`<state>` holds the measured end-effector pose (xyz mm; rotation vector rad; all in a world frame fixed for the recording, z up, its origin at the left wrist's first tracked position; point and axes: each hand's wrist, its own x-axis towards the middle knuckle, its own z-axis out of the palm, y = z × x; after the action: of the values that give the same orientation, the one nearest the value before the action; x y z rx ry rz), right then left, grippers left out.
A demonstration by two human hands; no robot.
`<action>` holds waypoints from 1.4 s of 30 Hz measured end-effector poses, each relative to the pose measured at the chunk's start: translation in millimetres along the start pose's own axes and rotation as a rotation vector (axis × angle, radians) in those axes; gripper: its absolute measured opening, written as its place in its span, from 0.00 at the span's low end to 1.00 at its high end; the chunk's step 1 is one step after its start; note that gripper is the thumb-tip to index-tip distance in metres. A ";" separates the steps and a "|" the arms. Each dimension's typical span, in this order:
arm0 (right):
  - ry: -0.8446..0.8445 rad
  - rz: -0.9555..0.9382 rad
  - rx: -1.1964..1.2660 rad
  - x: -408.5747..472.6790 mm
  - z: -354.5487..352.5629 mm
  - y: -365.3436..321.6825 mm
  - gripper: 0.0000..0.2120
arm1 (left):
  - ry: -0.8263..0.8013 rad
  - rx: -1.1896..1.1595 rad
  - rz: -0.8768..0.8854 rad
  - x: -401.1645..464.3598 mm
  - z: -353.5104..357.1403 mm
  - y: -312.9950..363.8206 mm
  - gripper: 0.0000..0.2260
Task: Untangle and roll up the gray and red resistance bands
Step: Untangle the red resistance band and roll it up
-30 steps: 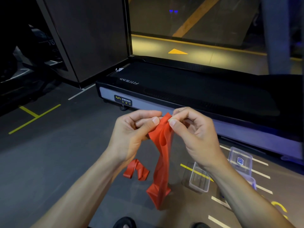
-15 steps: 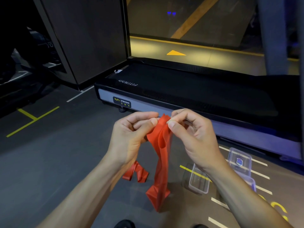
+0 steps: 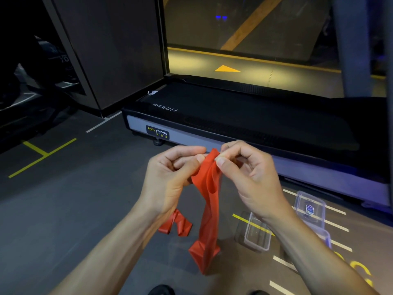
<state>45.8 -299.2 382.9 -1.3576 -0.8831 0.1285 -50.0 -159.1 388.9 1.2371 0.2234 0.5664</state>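
Pinching the top edge of the red band [image 3: 209,184] between thumb and curled fingers of both your left hand [image 3: 170,177] and right hand [image 3: 251,177], you hold it at mid-frame, above the floor. The band is thin, smooth, slightly translucent rubber, hanging in creased folds, its low end doubled into a point; a second loop trails below your left wrist. Two clear plastic containers [image 3: 257,235] sit on the floor at the right, near the treadmill [image 3: 244,124]. Since half a second ago your grip is barely changed.

Left grip [image 3: 170,175] and right grip [image 3: 248,173] raised together, fingers curled, thumbs pinching.
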 end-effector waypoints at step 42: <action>0.048 -0.095 -0.092 0.4 0.1 -3.9 0.03 | -0.078 0.187 0.123 2.9 -4.7 10.4 0.11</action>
<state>44.4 -299.9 386.5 -1.3954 -0.9202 -0.0183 -52.7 -151.5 397.4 1.4592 0.1369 0.6122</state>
